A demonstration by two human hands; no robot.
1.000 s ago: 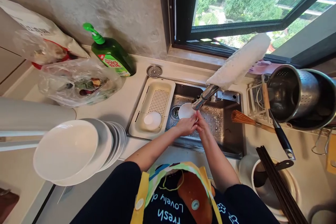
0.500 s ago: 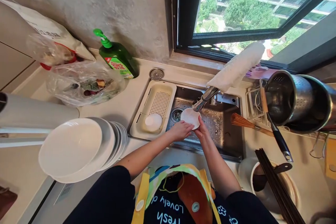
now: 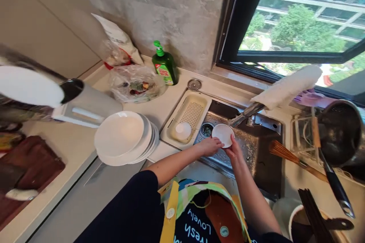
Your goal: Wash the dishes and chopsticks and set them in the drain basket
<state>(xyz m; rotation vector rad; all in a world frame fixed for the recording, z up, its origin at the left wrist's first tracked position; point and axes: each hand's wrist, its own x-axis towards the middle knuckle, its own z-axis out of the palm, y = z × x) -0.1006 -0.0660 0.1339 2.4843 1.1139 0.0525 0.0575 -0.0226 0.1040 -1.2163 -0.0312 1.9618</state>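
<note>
We hold a small round white ceramic dish (image 3: 222, 135) in both hands above the brushed stainless-steel sink (image 3: 256, 159), right of centre in the frame. Our left hand (image 3: 209, 146) reaches in from the lower left, nearly flat, with its fingers (image 3: 218, 144) extended and pressed against the dish's lower rim. Our right hand (image 3: 234, 153) rises from below with the wrist bent, and its fingers (image 3: 229, 143) curl up around the dish's edge, grasping it. Just left of the sink, a cream perforated drain tray (image 3: 196, 102) holds a round white object (image 3: 183, 130). A stack of white ceramic plates (image 3: 119, 138) sits on the pale bench (image 3: 76, 148) further left, and a green pump bottle (image 3: 164, 67) stands at upper centre.
</note>
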